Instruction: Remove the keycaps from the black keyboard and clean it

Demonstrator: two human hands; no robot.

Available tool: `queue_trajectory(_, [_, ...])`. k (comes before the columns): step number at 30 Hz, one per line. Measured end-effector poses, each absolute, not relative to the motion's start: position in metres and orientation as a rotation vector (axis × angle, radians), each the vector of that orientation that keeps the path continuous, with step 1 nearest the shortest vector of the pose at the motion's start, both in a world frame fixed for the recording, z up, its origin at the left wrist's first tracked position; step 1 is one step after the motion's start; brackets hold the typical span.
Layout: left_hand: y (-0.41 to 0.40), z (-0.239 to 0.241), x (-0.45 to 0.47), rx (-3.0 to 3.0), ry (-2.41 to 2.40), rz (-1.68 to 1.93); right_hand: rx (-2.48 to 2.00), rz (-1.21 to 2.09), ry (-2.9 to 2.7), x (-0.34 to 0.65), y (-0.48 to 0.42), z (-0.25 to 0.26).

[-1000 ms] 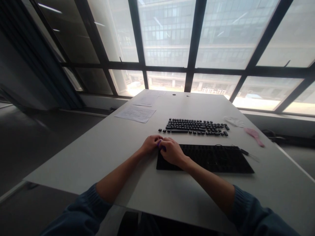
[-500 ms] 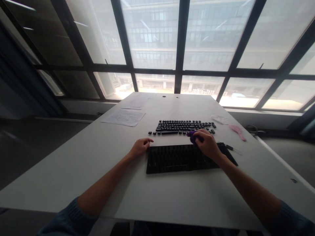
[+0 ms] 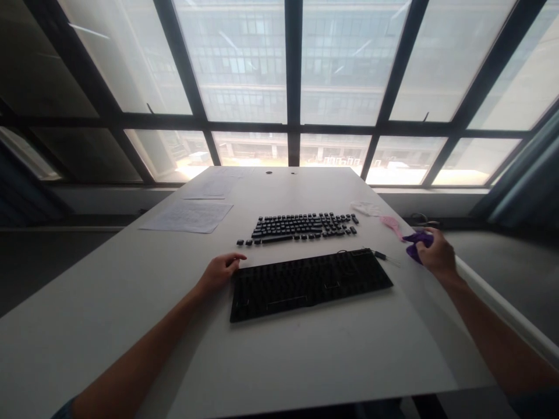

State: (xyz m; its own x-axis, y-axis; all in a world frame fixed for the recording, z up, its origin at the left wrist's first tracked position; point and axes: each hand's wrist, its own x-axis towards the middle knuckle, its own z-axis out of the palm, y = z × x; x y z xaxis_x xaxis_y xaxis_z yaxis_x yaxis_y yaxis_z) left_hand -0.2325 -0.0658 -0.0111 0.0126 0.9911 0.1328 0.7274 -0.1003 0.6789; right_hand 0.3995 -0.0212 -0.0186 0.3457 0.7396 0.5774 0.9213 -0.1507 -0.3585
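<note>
A black keyboard base [image 3: 308, 282] without its keycaps lies in the middle of the white table [image 3: 271, 361]. Behind it, the loose black keycaps [image 3: 301, 226] are laid out in rows. My left hand [image 3: 218, 270] rests on the table at the keyboard's left end, fingers loosely curled, holding nothing I can see. Far out near the table's right edge, my right hand [image 3: 434, 253] is closed on a small purple object [image 3: 414, 243]. A pink brush-like tool [image 3: 391, 226] lies just left of it.
Printed paper sheets [image 3: 187, 215] lie at the back left of the table. A thin wire tool [image 3: 384, 257] sits by the keyboard's right corner and a whitish bag [image 3: 365, 208] behind the pink tool. Large windows stand beyond the table.
My right hand carried the purple object from the keyboard's left end, across the keyboard, out to the table's right edge. The left hand stayed at the left end. The view swung rightward.
</note>
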Motion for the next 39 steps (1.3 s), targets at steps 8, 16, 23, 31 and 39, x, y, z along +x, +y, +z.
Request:
queue_trajectory(8, [-0.067, -0.012, -0.233, 1.882, 1.800, 0.793, -2.134, -0.431, -1.513, 0.390, -0.025, -0.038])
queue_trajectory(16, [-0.067, -0.013, -0.233, 1.838, 1.801, 0.838, -1.445, -0.060, -1.906, 0.303, -0.014, -0.004])
queue_trajectory(23, [-0.071, -0.009, -0.231, 1.817, 1.744, 0.846, -1.525, -0.012, -2.082, 0.269, -0.030, -0.027])
queue_trajectory(31, [-0.072, -0.007, -0.228, 1.798, 1.748, 0.860, -1.640, 0.068, -1.984, 0.281, -0.030, -0.029])
queue_trajectory(39, [-0.073, -0.008, -0.226, 1.821, 1.762, 0.863, -1.666, 0.116, -2.009, 0.281, -0.034, -0.030])
